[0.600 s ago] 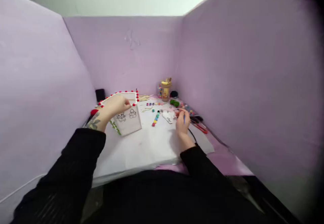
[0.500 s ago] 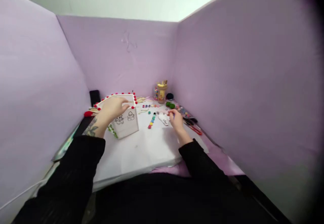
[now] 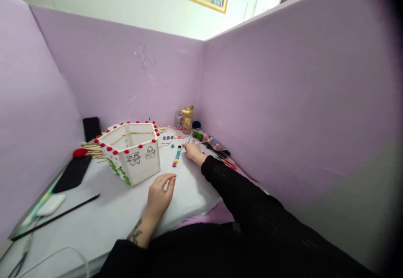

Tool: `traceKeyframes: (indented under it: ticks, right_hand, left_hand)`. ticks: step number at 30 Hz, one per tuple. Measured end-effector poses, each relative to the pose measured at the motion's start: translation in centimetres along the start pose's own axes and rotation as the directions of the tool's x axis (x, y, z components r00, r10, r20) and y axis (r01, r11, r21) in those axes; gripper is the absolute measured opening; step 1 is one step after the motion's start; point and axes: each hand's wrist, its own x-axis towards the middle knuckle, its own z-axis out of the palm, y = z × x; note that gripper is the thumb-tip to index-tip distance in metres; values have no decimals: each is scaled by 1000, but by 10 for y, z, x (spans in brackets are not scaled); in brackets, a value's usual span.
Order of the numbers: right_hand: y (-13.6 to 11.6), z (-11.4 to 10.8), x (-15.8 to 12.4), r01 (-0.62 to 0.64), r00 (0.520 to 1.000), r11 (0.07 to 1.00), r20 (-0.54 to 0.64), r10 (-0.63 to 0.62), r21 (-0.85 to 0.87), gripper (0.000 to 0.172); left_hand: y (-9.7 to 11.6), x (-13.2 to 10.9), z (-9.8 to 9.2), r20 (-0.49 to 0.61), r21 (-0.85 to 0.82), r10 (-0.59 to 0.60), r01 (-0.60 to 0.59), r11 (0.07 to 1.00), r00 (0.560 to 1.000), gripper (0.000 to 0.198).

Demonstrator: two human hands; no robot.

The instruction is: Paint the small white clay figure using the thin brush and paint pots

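Observation:
A white box with slanted sides stands on the left of the table, red dots along its rim. Two black line-drawn figures mark its front, and green leaf-like marks run down its left side. My left hand hovers in front of the box, apart from it, thumb and fingertips drawn together with nothing visible between them. Farther back, my right hand is closed beside a strip of small paint pots. A thin bluish bit shows at its fingertips; what it grips is too small to name.
Behind the strip lies a row of coloured pots. Jars stand in the back corner near green pompoms. Red-handled pliers lie right. Sticks, a phone and a black rod lie left. Lilac panels enclose the table.
My left hand has left the box's rim and come down toward the table in front of it. My right hand has reached farther in toward the paint pots. The view has swung right.

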Motion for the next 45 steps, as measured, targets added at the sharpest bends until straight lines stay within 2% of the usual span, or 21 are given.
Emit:
traceKeyframes:
  ticks: [3,7,11,14,15,16,18,19,20,22,24,25,27,28,29,30,32,35,36,39,45]
  right_hand:
    - [-1,-3,-2,3,1000,999,-13,-3,52,25]
    - [12,-31,-11,43,991,982,-134,-19,182,11]
    - [11,-66,-40,197,961,930,-250,-120,309,13]
    - [-8,-76,-76,350,916,872,-320,-241,343,17]
    - [-16,-76,-88,501,837,808,-410,-362,310,19]
    - [-23,-74,-99,633,734,739,-483,-477,231,21]
    - [-36,-66,-117,778,556,627,-511,-656,41,21]
    - [-41,-62,-124,808,496,589,-503,-708,-33,22]
    - [-44,-58,-130,824,455,560,-493,-742,-82,22]
    - [-46,-55,-140,849,409,522,-518,-751,-85,19]
    - [-41,-56,-150,870,406,492,-616,-675,35,22]
    - [-38,-58,-156,868,432,478,-680,-592,135,29]
    - [-30,-62,-169,823,533,441,-756,-380,358,50]
    - [-26,-62,-175,780,592,441,-752,-291,443,59]
    - [-23,-61,-182,736,637,460,-738,-222,497,63]
    - [-21,-59,-188,700,663,496,-727,-181,514,61]
    - [-20,-52,-197,682,647,579,-738,-193,446,42]
    - [-24,-40,-206,749,566,606,-735,-374,269,12]
    - [-26,-36,-208,769,549,596,-717,-430,231,11]
    - [-32,-26,-210,796,532,572,-677,-509,195,26]
    - [-36,-17,-207,792,571,571,-597,-564,218,38]
  left_hand:
    - [0,-8,-6,18,-46,-112,112,993,994,13]
    - [6,-6,-12,54,-124,-285,290,949,957,15]
    - [18,7,2,145,-268,-388,414,870,910,16]
    - [29,17,19,205,-414,-433,479,774,877,33]
    - [32,19,22,224,-461,-447,498,734,866,39]
    - [35,21,24,247,-518,-463,520,679,851,41]
    - [39,20,24,308,-659,-492,555,507,814,39]
    - [39,19,22,331,-722,-503,557,410,799,35]
    - [39,17,20,341,-771,-519,549,322,784,31]
    - [37,14,15,315,-823,-571,518,234,758,25]
    - [34,12,10,271,-839,-626,498,218,731,23]
    - [33,11,8,257,-846,-646,490,210,719,22]
    - [32,10,5,252,-863,-665,474,174,703,19]
    - [32,10,4,260,-874,-673,465,140,693,17]
    - [33,10,4,276,-884,-677,457,101,682,14]
    - [34,10,4,294,-890,-677,452,64,675,12]
    - [38,9,4,329,-891,-663,454,18,672,11]
    - [43,6,5,359,-889,-616,458,3,701,13]
    - [45,5,5,362,-891,-603,454,1,711,14]
    - [49,4,6,355,-901,-583,433,-6,731,17]
    - [53,6,8,378,-902,-539,431,-31,753,25]
